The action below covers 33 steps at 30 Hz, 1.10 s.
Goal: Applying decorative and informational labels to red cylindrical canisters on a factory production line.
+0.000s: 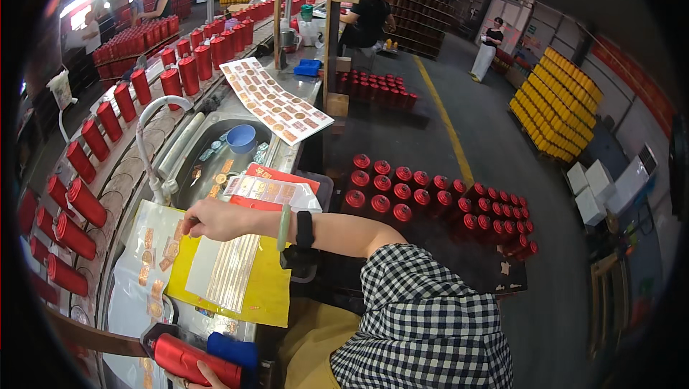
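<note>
At the lower edge: one red canister (197, 362), lying tilted in the left hand (209, 375), whose fingers curl around it.
Right hand (219, 219): fingers bunched, tips at the gold stickers (172, 248) on one translucent sheet (128, 303); whether they pinch one is unclear.
Yellow sheet (271, 297): one, just right of the translucent sheet.
Sink (208, 130): one, containing one blue bowl (242, 140).
</note>
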Each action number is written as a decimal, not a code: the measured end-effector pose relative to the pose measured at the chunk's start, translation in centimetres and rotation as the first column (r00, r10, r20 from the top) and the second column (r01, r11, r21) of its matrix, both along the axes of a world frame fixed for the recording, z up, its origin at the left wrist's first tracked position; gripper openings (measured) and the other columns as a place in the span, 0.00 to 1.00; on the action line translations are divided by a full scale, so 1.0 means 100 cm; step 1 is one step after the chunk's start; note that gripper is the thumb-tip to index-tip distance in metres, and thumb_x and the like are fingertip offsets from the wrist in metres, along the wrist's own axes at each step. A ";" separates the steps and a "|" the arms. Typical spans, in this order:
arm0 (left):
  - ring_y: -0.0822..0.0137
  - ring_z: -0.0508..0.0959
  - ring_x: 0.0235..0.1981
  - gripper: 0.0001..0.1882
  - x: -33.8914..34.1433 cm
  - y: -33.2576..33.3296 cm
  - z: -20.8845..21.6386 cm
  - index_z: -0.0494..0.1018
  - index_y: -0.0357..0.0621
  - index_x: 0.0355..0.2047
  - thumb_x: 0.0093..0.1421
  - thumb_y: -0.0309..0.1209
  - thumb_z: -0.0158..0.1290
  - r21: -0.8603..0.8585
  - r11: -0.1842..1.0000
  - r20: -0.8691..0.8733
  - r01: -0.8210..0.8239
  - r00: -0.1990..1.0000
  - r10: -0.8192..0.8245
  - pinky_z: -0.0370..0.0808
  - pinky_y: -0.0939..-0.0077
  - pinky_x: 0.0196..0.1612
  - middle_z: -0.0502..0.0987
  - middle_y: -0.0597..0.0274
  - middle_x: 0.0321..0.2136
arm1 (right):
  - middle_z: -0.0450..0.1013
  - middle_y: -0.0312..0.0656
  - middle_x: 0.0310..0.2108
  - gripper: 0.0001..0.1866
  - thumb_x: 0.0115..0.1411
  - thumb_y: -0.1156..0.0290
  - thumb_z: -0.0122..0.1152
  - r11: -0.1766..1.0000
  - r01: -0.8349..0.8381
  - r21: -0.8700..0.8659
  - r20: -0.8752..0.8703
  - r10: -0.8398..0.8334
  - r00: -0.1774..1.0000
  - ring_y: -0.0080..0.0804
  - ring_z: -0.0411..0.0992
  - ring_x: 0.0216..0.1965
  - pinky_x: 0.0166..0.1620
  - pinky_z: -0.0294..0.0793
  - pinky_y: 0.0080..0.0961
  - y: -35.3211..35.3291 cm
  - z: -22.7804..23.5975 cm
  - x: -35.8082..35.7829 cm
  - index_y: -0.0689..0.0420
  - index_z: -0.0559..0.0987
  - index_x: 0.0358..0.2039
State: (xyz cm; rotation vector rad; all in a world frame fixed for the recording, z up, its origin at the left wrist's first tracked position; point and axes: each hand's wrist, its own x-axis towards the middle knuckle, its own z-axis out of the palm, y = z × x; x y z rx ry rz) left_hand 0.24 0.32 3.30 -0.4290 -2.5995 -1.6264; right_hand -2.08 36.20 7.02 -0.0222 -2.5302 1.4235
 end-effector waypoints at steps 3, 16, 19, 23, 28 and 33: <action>0.42 0.67 0.65 0.50 0.010 0.008 0.021 0.51 0.24 0.70 0.63 0.50 0.61 -0.081 0.997 -0.014 0.015 1.000 -0.016 0.62 0.57 0.69 0.62 0.30 0.66 | 0.81 0.51 0.36 0.11 0.62 0.76 0.62 0.990 0.124 0.063 0.047 -0.127 0.991 0.42 0.80 0.41 0.47 0.77 0.35 0.008 0.022 0.026 0.65 0.82 0.45; 0.50 0.68 0.64 0.46 0.002 -0.018 -0.046 0.56 0.32 0.68 0.57 0.38 0.67 0.002 0.988 -0.165 0.156 0.974 -0.154 0.64 0.60 0.67 0.64 0.42 0.65 | 0.79 0.49 0.39 0.06 0.61 0.72 0.64 0.958 0.190 0.213 -0.131 -0.165 0.978 0.47 0.78 0.44 0.48 0.76 0.39 -0.031 0.017 0.086 0.61 0.82 0.34; 0.53 0.64 0.67 0.53 0.011 -0.045 -0.059 0.50 0.34 0.72 0.53 0.33 0.69 0.093 0.976 -0.092 0.198 0.978 -0.190 0.60 0.61 0.69 0.59 0.45 0.69 | 0.80 0.50 0.33 0.05 0.59 0.74 0.64 0.997 0.066 0.045 -0.137 -0.059 0.989 0.45 0.79 0.39 0.44 0.77 0.38 -0.058 0.010 0.084 0.62 0.83 0.33; 0.56 0.61 0.69 0.62 0.019 -0.036 -0.060 0.49 0.38 0.74 0.41 0.23 0.73 -0.086 0.996 -0.103 0.031 0.994 -0.039 0.57 0.61 0.72 0.58 0.47 0.70 | 0.79 0.51 0.33 0.08 0.59 0.73 0.66 0.996 0.093 0.015 -0.038 -0.092 0.995 0.42 0.80 0.36 0.41 0.78 0.35 -0.066 0.015 0.103 0.65 0.82 0.36; 0.60 0.69 0.64 0.58 0.031 -0.022 -0.060 0.53 0.36 0.72 0.45 0.26 0.76 0.199 0.980 0.056 -0.030 0.998 0.019 0.70 0.64 0.65 0.65 0.49 0.66 | 0.77 0.44 0.31 0.07 0.62 0.73 0.66 0.999 -0.003 0.047 0.131 -0.003 0.991 0.31 0.74 0.30 0.38 0.74 0.27 -0.099 0.015 0.107 0.64 0.81 0.35; 0.60 0.73 0.62 0.56 0.035 -0.030 -0.056 0.56 0.34 0.71 0.43 0.25 0.76 0.182 0.980 0.045 -0.079 0.996 0.071 0.71 0.65 0.64 0.69 0.50 0.64 | 0.76 0.41 0.30 0.07 0.63 0.72 0.66 0.991 -0.131 -0.010 0.143 0.131 0.981 0.29 0.71 0.29 0.35 0.70 0.26 -0.124 -0.002 0.096 0.64 0.81 0.35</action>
